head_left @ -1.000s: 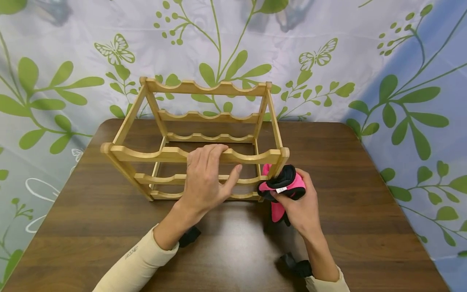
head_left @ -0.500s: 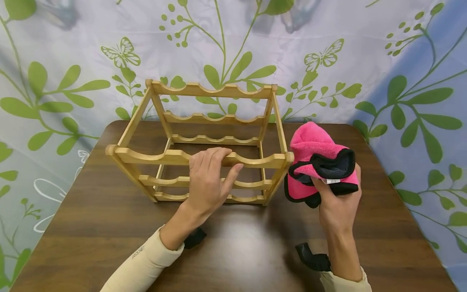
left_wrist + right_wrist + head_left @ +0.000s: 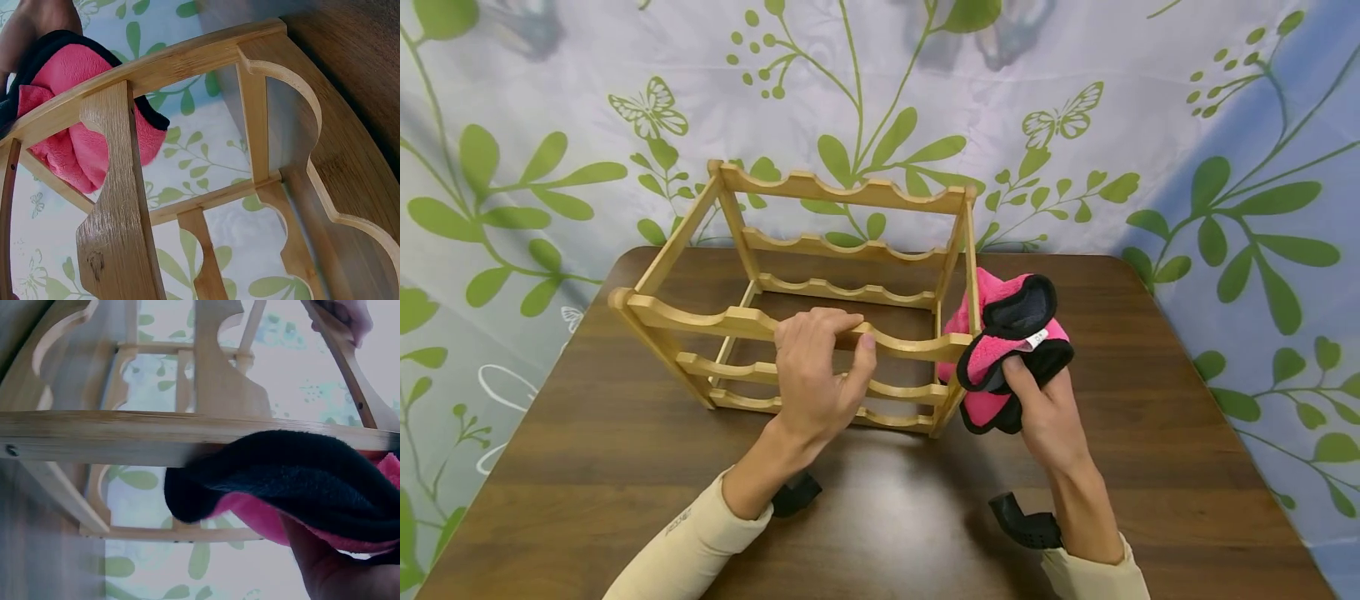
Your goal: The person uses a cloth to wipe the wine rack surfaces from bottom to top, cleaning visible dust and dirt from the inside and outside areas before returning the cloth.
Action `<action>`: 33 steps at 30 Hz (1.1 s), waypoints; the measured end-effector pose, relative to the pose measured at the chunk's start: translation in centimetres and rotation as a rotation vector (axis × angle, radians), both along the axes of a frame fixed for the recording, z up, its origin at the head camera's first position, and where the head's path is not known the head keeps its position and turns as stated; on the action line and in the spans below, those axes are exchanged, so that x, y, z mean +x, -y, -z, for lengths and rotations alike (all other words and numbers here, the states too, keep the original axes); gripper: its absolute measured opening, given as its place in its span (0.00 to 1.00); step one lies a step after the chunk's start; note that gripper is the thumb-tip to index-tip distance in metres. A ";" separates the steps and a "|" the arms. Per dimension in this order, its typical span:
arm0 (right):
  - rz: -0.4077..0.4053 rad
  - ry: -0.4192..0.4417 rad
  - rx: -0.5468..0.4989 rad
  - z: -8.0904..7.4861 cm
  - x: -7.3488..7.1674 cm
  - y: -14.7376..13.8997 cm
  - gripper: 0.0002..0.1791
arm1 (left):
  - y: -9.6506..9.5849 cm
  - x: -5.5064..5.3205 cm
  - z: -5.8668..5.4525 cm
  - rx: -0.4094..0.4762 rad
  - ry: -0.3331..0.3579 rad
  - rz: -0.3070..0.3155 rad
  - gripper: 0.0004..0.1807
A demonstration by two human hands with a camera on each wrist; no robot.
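Observation:
A wooden bottle rack (image 3: 737, 321) with scalloped rails stands on the brown table. My left hand (image 3: 816, 375) grips its top front rail near the middle, fingers over the rail and thumb at the inner side. In my right hand (image 3: 1056, 417) is a bunched pink cloth (image 3: 988, 287) with black edging and a small white tag, held against the rack's right-hand side at the front post. Through the frame, the left wrist view shows pink folds of the cloth (image 3: 81, 150) behind the side bar. In the right wrist view the cloth's black edge (image 3: 300, 462) overlaps a wooden bar.
The table (image 3: 550, 467) extends to both sides of the rack. Behind it hangs a pale curtain (image 3: 880, 83) printed with green leaves and butterflies. A black camera mount (image 3: 1026, 525) sticks out at the right wrist, another (image 3: 796, 494) at the left.
The cloth swung from low on the front right post out to the right, then came back against the rack's right side. The rack has turned slightly; my left hand keeps its hold.

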State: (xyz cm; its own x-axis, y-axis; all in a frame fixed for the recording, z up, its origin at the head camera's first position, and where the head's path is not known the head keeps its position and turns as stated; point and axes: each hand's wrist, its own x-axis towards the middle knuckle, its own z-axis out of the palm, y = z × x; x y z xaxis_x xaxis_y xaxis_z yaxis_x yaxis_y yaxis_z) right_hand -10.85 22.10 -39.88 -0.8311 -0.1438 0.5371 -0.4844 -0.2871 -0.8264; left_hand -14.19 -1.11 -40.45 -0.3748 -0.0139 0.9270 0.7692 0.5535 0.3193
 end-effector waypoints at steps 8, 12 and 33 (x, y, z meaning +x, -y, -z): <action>0.023 0.232 0.142 -1.0 0.5 0.3 0.13 | 0.3 0.2 0.0 0.052 -0.045 0.019 0.07; 0.071 0.322 0.141 -1.7 0.4 0.9 0.12 | 0.5 0.3 0.0 0.054 -0.056 0.024 0.08; 0.375 0.463 0.096 -2.1 -3.0 2.8 0.25 | 2.6 -0.5 0.0 0.245 -0.088 0.187 0.09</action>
State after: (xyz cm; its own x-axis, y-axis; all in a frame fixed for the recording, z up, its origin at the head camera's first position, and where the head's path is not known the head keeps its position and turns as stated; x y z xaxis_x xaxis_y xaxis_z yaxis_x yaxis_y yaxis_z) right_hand -13.88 19.33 -37.79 -0.9789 0.1746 0.1067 -0.1219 -0.0793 -0.9894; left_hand -14.70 -3.67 -40.46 -0.3100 -0.1788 0.9338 0.8810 0.3152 0.3529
